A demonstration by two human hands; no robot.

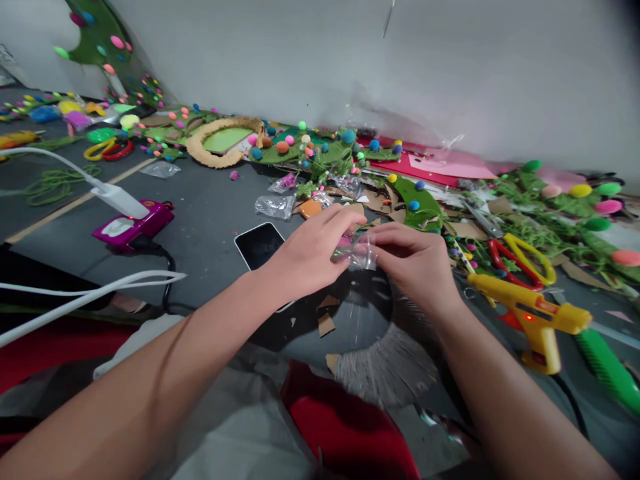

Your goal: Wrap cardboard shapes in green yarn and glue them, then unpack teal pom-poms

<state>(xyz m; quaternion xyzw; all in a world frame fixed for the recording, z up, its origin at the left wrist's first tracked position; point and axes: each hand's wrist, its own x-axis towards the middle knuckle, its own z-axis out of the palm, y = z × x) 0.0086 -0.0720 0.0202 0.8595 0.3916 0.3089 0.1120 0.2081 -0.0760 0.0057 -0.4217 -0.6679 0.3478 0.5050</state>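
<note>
My left hand (320, 250) and my right hand (417, 257) meet in the middle of the head view, both closed on a small clear plastic bag (367, 252). Something pink and green shows in or behind the bag near my left fingers, too hidden to name. Below my hands lies a ring wrapped in grey yarn (387, 363), partly under my right forearm. A phone (257, 243) with a dark screen rests beside my left wrist, half covered by it. Small scraps of cardboard (326, 325) lie beneath my hands.
On the right are a yellow glue gun (537, 317) with a lit red light, red-and-yellow scissors (523, 260) and a green-handled tool (607, 367). A purple power adapter (133, 227) with cables sits left. Behind lie a tan ring (210, 160), pompom-dotted green felt (323, 157) and plastic bags (275, 207).
</note>
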